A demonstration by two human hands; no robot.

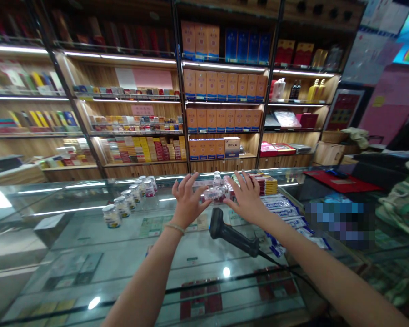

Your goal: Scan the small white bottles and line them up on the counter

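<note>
My left hand (188, 200) is over the glass counter with its fingers spread. Opposite it, my right hand (247, 197) has its fingers apart too. Between the two hands is a small clear jar (214, 194), tilted on its side, close to both thumbs; whether the fingertips touch it I cannot tell. Another small jar (217, 178) with a pale lid stands upright just behind it. Below my hands lies a black handheld barcode scanner (233, 234), its cable running off to the lower right.
Several lidded jars (122, 205) stand in a slanting row at left on the glass counter (129, 272). To the right are a stack of yellow-brown packs (267, 185), blue-and-white packets (282, 211) and a red mat (342, 180). Lit shelves (225, 103) with boxes rise behind.
</note>
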